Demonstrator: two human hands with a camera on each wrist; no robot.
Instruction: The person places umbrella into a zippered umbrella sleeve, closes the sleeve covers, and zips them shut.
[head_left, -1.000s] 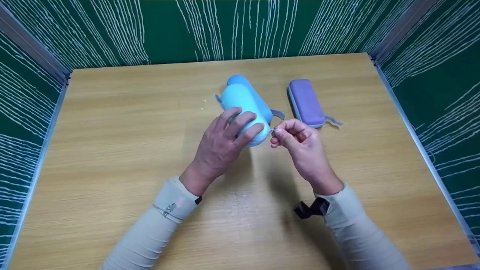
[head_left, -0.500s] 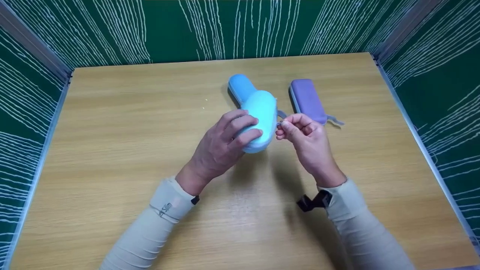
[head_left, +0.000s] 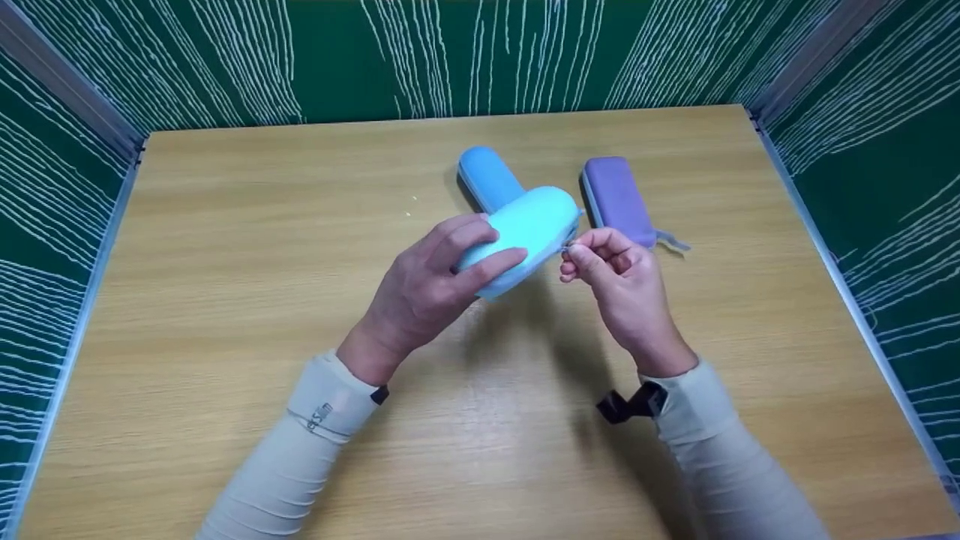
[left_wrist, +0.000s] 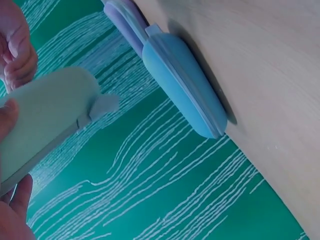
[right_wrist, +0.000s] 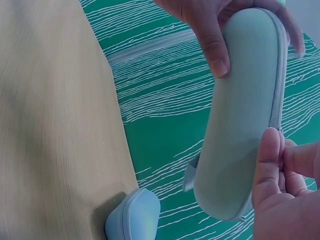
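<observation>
A light turquoise zippered case (head_left: 538,217) is held above the table in my left hand (head_left: 420,281), thumb on one side and fingers on the other. My right hand (head_left: 626,292) pinches at the zipper edge of that case with thumb and forefinger. The pull itself is mostly covered by the fingertips. In the right wrist view, the zipper (right_wrist: 280,75) runs along the side of the case, with the pinch partway down it. A small fabric tab (left_wrist: 104,105) sticks out from the case's end in the left wrist view.
A blue zippered case (head_left: 487,176) lies on the wooden table (head_left: 262,300) behind the held one, partly hidden by it. To its right lies a purple case (head_left: 615,196) with a grey strap (head_left: 671,241). Green walls with white lines enclose the back and sides.
The turquoise case has turned clockwise in my left hand, its far end swinging right and uncovering more of the blue case. My right hand has moved slightly right, still pinching the zipper.
</observation>
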